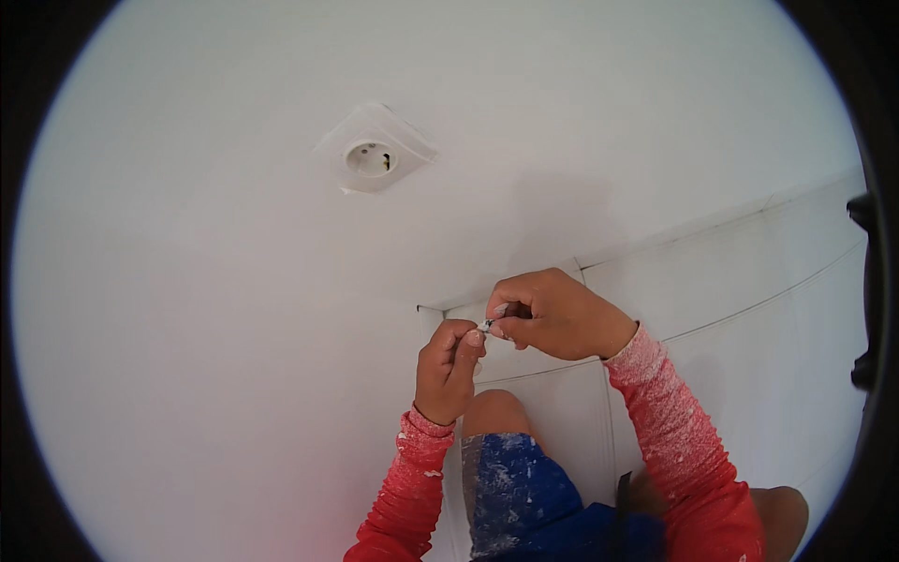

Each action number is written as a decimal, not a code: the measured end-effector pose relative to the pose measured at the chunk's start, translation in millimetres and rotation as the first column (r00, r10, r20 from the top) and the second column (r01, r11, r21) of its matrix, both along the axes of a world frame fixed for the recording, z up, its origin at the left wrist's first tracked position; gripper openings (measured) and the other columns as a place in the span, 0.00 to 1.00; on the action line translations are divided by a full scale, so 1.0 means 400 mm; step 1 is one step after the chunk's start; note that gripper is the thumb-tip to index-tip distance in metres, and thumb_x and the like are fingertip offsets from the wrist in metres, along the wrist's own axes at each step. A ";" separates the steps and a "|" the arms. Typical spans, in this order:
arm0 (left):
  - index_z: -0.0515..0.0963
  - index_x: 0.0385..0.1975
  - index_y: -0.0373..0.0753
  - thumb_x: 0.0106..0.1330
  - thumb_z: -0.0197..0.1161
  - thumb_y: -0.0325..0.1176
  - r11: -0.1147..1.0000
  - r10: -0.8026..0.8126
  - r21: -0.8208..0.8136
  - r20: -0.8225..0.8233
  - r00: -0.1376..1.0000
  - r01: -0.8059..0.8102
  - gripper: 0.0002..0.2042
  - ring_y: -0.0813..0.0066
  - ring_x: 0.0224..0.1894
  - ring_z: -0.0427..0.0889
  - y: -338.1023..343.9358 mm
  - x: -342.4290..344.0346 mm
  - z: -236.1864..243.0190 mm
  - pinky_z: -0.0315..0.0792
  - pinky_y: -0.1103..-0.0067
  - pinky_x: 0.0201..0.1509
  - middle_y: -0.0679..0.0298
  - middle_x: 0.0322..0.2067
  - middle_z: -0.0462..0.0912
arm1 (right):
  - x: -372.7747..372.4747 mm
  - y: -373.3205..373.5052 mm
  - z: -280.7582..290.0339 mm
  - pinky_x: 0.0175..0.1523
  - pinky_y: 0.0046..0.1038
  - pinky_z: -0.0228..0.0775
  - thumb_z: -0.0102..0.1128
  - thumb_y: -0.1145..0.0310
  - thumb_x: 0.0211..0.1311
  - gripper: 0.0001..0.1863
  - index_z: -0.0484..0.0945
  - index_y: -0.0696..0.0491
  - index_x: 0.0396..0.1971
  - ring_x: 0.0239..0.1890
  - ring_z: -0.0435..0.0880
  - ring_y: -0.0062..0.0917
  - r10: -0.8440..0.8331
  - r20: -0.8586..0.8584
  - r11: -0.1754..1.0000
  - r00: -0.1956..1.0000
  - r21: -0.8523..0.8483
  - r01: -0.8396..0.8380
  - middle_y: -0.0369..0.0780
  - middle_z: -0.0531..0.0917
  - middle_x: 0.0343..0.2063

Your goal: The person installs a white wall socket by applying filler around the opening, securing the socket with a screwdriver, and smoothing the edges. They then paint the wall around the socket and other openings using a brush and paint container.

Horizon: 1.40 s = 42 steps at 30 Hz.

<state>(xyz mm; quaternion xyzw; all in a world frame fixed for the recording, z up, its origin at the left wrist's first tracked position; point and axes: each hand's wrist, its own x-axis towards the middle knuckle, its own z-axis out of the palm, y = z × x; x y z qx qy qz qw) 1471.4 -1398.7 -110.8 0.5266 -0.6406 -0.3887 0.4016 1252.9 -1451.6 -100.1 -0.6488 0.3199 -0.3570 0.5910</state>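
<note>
My left hand (449, 365) and my right hand (552, 314) meet in front of me, fingertips pinched around a small white-and-dark piece (486, 325), too small to identify. Both cuffs of my red sleeves are speckled with white. Above my hands, a round white wall socket (363, 159) sits in a pale square surround with ragged edges; a dark opening with a yellow-green bit shows at its right side.
The white wall (206, 281) fills the upper and left view. Large white tiles (721, 281) meet it along an edge at the right, under my body. My bare knee and dusty blue shorts (524, 496) are below my hands.
</note>
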 end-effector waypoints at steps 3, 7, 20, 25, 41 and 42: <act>0.76 0.33 0.35 0.74 0.57 0.31 0.999 0.046 -0.007 0.028 0.999 -0.046 0.08 0.82 0.30 0.72 0.027 0.076 -0.066 0.68 0.82 0.34 0.68 0.27 0.76 | 0.010 -0.048 -0.005 0.31 0.22 0.72 0.60 0.72 0.67 0.05 0.80 0.58 0.36 0.24 0.80 0.16 -0.172 -0.026 0.985 0.985 0.014 0.172 0.36 0.83 0.24; 0.78 0.32 0.37 0.67 0.62 0.28 0.998 0.039 -0.067 0.276 0.960 -0.022 0.03 0.70 0.31 0.78 0.071 0.149 -0.217 0.73 0.76 0.37 0.63 0.28 0.80 | 0.044 -0.145 0.031 0.30 0.30 0.68 0.60 0.72 0.64 0.03 0.80 0.55 0.32 0.23 0.78 0.28 -0.627 0.305 0.654 0.716 -0.291 0.698 0.39 0.82 0.25; 0.81 0.29 0.38 0.62 0.63 0.32 0.985 -0.169 0.129 0.646 0.744 0.112 0.05 0.58 0.36 0.80 0.078 0.141 -0.376 0.75 0.69 0.41 0.60 0.30 0.82 | 0.125 -0.214 0.068 0.31 0.23 0.70 0.65 0.76 0.62 0.04 0.82 0.57 0.36 0.26 0.79 0.25 -0.752 0.519 0.149 0.407 -0.467 0.872 0.38 0.81 0.26; 0.80 0.30 0.38 0.62 0.62 0.32 0.984 -0.178 0.140 0.634 0.753 0.115 0.05 0.57 0.37 0.80 0.072 0.144 -0.391 0.75 0.67 0.42 0.59 0.30 0.82 | 0.128 -0.224 0.067 0.30 0.24 0.68 0.67 0.79 0.59 0.04 0.82 0.58 0.34 0.25 0.78 0.26 -0.743 0.541 0.079 0.393 -0.512 0.855 0.39 0.81 0.26; 0.80 0.29 0.37 0.61 0.62 0.31 0.986 -0.143 0.002 0.536 0.832 0.169 0.05 0.56 0.35 0.80 0.061 0.154 -0.454 0.75 0.68 0.40 0.56 0.29 0.80 | 0.169 -0.246 0.057 0.26 0.25 0.66 0.67 0.80 0.57 0.06 0.80 0.58 0.33 0.23 0.75 0.28 -0.774 0.558 -0.042 0.300 -0.518 0.854 0.39 0.78 0.25; 0.80 0.29 0.37 0.61 0.62 0.31 0.984 -0.127 -0.042 0.523 0.843 0.174 0.05 0.56 0.35 0.80 0.062 0.155 -0.453 0.74 0.68 0.39 0.56 0.29 0.80 | 0.170 -0.248 0.056 0.26 0.24 0.66 0.66 0.80 0.57 0.05 0.80 0.58 0.34 0.23 0.75 0.27 -0.768 0.572 -0.061 0.288 -0.513 0.856 0.39 0.78 0.26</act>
